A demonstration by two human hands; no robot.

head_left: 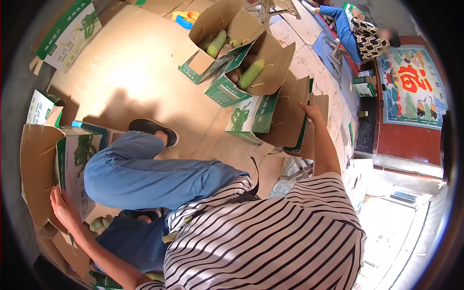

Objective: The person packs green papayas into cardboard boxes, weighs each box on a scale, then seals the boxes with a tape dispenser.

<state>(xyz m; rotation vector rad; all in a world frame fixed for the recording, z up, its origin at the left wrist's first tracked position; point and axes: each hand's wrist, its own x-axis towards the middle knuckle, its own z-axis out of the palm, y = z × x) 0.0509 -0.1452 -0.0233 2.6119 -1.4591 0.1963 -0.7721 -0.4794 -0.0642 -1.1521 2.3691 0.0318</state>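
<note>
Folded carton (290, 116), standing to the upper right of the knee (145, 169), is gripped at its top edge by our right hand (311, 112), fingers closed over it. Left of the knee, our left hand (60, 205) clasps the flap of an open carton (36, 164), fingers curled on its edge. Beyond the knee we count two filled cartons (227, 94), each showing one green gourd (251, 72). Flattened cardboard covers the sunlit floor (130, 67). One other person (353, 34) crouches far beyond the knee.

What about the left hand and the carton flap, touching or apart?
Touching: head view shows the left hand lying on the carton flap, no gap between them.
</note>
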